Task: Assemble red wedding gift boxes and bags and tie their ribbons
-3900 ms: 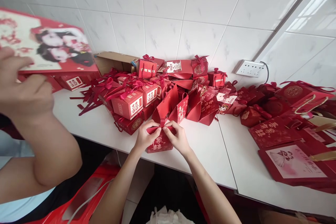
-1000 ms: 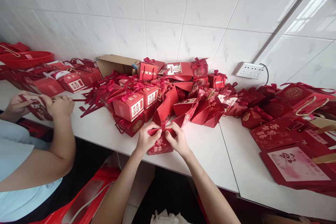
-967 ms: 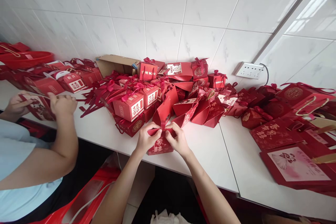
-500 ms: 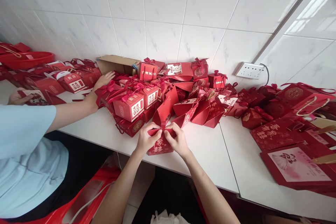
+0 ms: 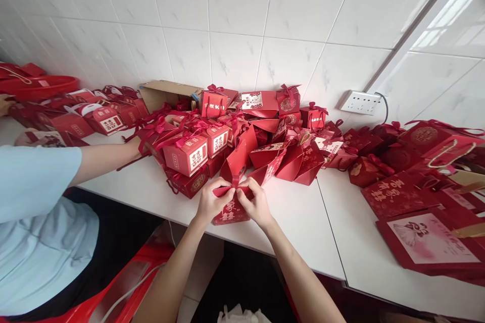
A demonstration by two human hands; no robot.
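Observation:
My left hand (image 5: 215, 198) and my right hand (image 5: 253, 199) are side by side at the table's near edge, thumbs almost meeting. Between them is a small red gift box (image 5: 232, 214) with pale gold characters on its front. Each hand pinches a red part at the top of this box, left and right of its middle; whether that is flap or ribbon I cannot tell. Just beyond my fingers stands a narrow red paper piece (image 5: 235, 161). To the left are stacked finished-looking gift boxes with bows (image 5: 185, 154), and to the right several open-topped red boxes (image 5: 299, 166).
On the left a co-worker in a light blue shirt (image 5: 34, 232) reaches an arm into the pile. A cardboard carton (image 5: 166, 92) and a power strip (image 5: 360, 102) are by the tiled wall. Red gift bags (image 5: 432, 237) lie on the white table (image 5: 291, 222) at right. A red basin (image 5: 56, 86) stands far left.
My hands stay almost where they were, still pinching the box top. The co-worker's reaching hand has come away from the carton and is now hidden behind ribbons. Another hand shows at the far left edge.

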